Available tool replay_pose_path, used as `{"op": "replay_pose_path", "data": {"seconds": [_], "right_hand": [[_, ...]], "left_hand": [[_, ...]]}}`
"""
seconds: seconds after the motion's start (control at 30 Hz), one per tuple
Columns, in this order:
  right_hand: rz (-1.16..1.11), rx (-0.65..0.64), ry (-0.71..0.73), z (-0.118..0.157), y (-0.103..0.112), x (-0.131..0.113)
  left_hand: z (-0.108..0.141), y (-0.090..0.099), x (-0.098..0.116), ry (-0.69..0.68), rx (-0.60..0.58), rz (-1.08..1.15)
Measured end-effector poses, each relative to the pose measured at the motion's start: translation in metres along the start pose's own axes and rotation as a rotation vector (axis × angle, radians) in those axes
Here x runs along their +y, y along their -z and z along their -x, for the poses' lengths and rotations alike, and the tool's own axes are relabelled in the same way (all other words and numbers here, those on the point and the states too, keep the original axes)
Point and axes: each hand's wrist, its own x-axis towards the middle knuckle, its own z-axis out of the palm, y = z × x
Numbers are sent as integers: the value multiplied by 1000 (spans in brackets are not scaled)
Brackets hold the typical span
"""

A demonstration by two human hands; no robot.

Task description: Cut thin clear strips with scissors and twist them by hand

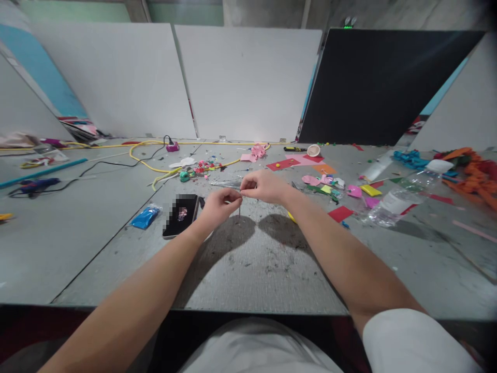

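Observation:
My left hand (pixel 221 204) and my right hand (pixel 264 186) meet fingertip to fingertip above the grey table, both closed in a pinch. A thin, pale stick-like piece (pixel 239 211) points down from under the left fingertips. What sits between the right fingertips is too small to make out. Beside my left hand lies a phone (pixel 174 223) with a dark screen. Left of the phone is a small blue packet (pixel 145 216). Some thin clear or metallic strips (pixel 225 183) lie behind the hands, and a yellow piece (pixel 291 216) is partly hidden by my right forearm.
Right of my hands are a clear plastic bottle (pixel 404 197), red paper (pixel 340 213) and a yellow packet (pixel 370 190). Colourful scraps (pixel 205 167) and a yellow cord (pixel 147 167) lie farther back. A glue gun (pixel 39 185) rests at left. Upright panels (pixel 248 77) line the rear.

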Motion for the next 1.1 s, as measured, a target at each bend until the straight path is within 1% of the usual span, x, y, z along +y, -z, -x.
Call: {"op": "replay_pose_path", "data": {"seconds": [0.23,0.33,0.47,0.6,0.67,0.73,0.83,0.9,0.97,1.1], "right_hand": [[-27,-52,-20,-2,-6,5],[-18,-47,2,-3,-10,8],[-26,-41,24,-3,-12,12],[-53,-39,9,-3,-9,19],[-23,-27,-11,-3,-9,26],[78,5,-81,-3,-11,38],[391,69,-308,-2,-16,60],[582,73,-420,-1,-20,73],[670,42,-465,2,-22,83],[696,-15,-501,3,-24,92]], "left_hand": [[0,0,2,-7,4,-12],[0,1,3,3,12,2],[0,1,4,41,-11,71],[-1,1,4,50,-21,86],[-1,2,3,52,-14,67],[-2,2,3,61,-5,51],[-2,2,2,75,5,41],[-3,1,2,71,2,33],[-3,1,1,56,1,23],[-3,0,0,29,9,5]]}}
